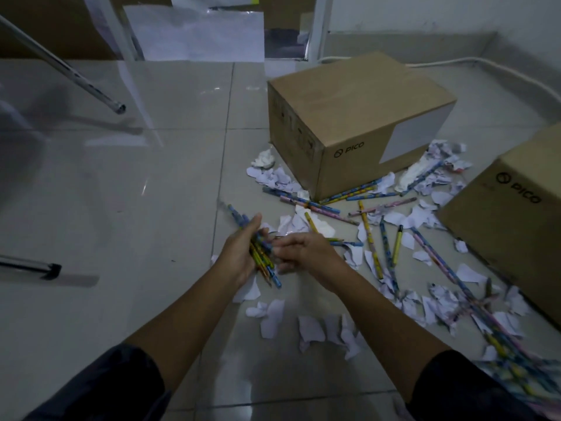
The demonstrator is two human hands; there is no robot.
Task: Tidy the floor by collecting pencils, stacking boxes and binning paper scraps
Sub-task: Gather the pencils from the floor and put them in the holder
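Pencils are lying gathered in a bundle in the left hand, whose fingers are curling round them above the tiled floor. The right hand is reaching its fingertips to the bundle; whether it is pinching anything cannot be told. Loose pencils and paper scraps are lying scattered beside two cardboard boxes, which are standing apart.

Only readable text is "PICO" with a round logo, printed black on both cardboard boxes: the nearer box beyond the hands, and the second box off to their right. Markings on the first box's left face are too blurry.
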